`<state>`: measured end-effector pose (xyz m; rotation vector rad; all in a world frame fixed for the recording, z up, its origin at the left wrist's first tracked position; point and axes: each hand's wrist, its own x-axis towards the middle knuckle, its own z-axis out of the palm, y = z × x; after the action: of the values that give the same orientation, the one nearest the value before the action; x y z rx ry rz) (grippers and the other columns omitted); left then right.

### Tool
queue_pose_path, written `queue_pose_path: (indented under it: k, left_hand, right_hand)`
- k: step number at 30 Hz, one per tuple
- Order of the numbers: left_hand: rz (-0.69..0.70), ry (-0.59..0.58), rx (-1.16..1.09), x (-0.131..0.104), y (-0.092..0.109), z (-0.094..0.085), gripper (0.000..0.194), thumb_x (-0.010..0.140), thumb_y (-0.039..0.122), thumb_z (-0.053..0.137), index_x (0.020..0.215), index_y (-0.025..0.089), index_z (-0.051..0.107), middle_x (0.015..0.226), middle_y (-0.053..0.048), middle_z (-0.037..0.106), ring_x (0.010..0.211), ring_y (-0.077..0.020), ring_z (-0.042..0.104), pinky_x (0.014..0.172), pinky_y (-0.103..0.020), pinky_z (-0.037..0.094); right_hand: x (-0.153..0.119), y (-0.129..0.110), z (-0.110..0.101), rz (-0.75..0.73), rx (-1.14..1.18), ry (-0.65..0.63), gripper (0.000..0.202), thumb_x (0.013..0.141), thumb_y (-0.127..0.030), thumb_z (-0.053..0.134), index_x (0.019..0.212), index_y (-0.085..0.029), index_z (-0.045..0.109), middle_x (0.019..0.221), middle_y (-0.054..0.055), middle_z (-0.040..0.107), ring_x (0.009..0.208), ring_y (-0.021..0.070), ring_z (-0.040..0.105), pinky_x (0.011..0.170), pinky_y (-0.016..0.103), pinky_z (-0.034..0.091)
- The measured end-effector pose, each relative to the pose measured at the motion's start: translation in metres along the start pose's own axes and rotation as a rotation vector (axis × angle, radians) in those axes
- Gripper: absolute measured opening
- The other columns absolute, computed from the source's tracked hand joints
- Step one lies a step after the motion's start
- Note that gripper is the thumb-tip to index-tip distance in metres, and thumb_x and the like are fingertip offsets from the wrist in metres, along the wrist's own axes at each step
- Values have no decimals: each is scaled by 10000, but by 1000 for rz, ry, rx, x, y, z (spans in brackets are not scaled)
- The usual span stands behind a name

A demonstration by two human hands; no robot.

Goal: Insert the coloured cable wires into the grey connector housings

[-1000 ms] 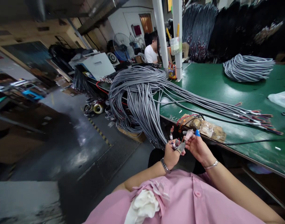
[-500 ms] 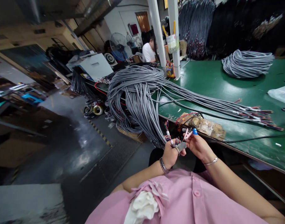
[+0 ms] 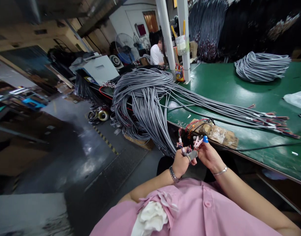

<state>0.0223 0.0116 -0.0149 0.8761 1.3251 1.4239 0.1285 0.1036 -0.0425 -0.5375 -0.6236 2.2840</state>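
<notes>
My left hand (image 3: 181,162) is closed round the stripped end of a grey cable, and thin coloured wires (image 3: 188,150) stick up above the fingers. A grey wrap (image 3: 192,154) covers its thumb. Close beside it, my right hand (image 3: 208,155) pinches a small pale pink clip (image 3: 197,142) that looks like a clothes peg, its tips near the wires. A blue cover (image 3: 205,139) sits on one fingertip of that hand. Another cable end with a white sleeve (image 3: 180,141) stands up just past my left hand. The thick grey cable bundle (image 3: 150,108) hangs over the table edge beside it.
Behind my hands a worn wooden block (image 3: 220,135) with wires lies on the green table (image 3: 214,82). Grey cables (image 3: 229,109) stretch across to the right. A coiled grey cable (image 3: 262,67) lies farther back. A white post (image 3: 183,42) rises from the table; a person (image 3: 155,55) sits beyond.
My right hand has shifted very slightly with the pink clip still in it. The upright cable end by my left hand has moved a little to the right.
</notes>
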Motion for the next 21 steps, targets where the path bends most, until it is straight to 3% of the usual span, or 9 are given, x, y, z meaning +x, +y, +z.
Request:
queue_pose_path:
  k: [6,11,21]
  left_hand:
    - [76,20,14,-11,4,-7,326,795,420,643,652,131,591,513,-15,596,438,-100,532,468,-217,436]
    - [143,153,36,-12,7,-5,316,805,418,630,662,140,586,548,-9,601,465,-100,546,480,-216,451]
    - [131,160,76,-1,9,7,331,781,447,645,685,136,585,560,-22,614,468,-113,566,472,-228,472]
  right_hand:
    - [-2,-5,-4,92,22,-2,359,839,-545,557,883,-212,684,900,45,691,706,142,599,622,261,490]
    - [-2,-5,-4,22,-60,21,263,823,-448,634,881,-200,696,880,35,694,702,125,599,622,242,487]
    - [0,0,5,-20,-53,50,303,754,-488,692,884,-214,679,753,41,688,629,188,603,554,327,505]
